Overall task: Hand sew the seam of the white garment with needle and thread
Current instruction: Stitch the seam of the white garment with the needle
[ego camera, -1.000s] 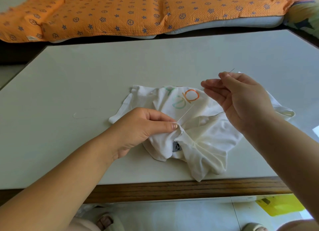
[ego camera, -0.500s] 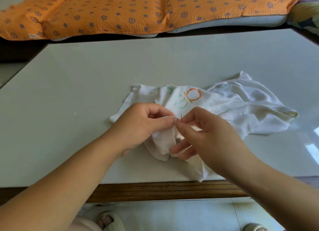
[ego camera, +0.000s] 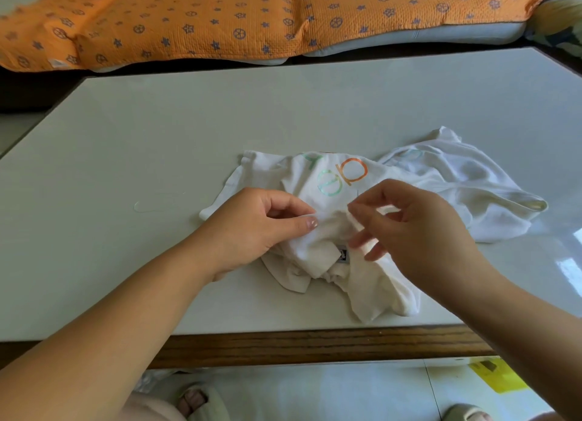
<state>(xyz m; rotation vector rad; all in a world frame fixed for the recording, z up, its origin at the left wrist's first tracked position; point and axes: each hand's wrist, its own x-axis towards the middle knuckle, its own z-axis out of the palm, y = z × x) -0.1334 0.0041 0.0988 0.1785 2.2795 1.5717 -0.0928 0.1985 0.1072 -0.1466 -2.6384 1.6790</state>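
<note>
Soft and limp, the white garment [ego camera: 321,247] lies bunched mid-frame on the table [ego camera: 157,137], so the left hand [ego camera: 252,231] rightly pinches a fold of it, while the right hand [ego camera: 422,231] pinches the slim, slippery needle [ego camera: 358,196] just beside it.

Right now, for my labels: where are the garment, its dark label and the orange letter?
garment [ego camera: 456,181], head view, right fold.
dark label [ego camera: 343,254], head view, its middle.
orange letter [ego camera: 355,171], head view, loop's middle.
</note>
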